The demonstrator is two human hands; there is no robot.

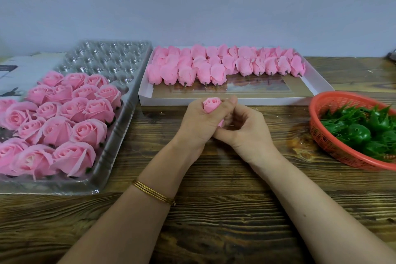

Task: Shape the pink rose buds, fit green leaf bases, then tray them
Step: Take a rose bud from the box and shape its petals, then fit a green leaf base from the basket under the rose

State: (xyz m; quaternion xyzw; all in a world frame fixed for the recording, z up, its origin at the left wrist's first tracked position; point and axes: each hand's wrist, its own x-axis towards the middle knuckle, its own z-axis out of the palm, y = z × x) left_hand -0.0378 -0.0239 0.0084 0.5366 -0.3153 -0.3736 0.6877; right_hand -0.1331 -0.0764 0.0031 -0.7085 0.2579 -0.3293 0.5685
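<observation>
- A brown wooden plank counter [214, 210] carries everything, with a pale wall behind its far edge.
- A clear plastic blister tray [111, 60] lies along the counter's left edge. Opened pink roses [64, 118] fill its near cavities, and the far rows are bare.
- A shallow white cardboard box [235, 101] sits at the middle of the far edge. Closed pink rose buds on short stubs [214, 66] lie inside it in rows against its far wall.
- A red plastic mesh basket [325, 135] stands at the right edge, partly out of frame. It holds a heap of green plastic leaf bases [360, 131].
- The left hand [197, 122] is at mid-counter, just in front of the box. Its fingers are curled round a single pink rose bud [211, 104], and the bud's tip points up out of the fist.
- The right hand [246, 133] touches the left. Its fingers are curled in and pinch the lower part of the same bud.
- A thin gold bangle [154, 193] circles the left wrist.
</observation>
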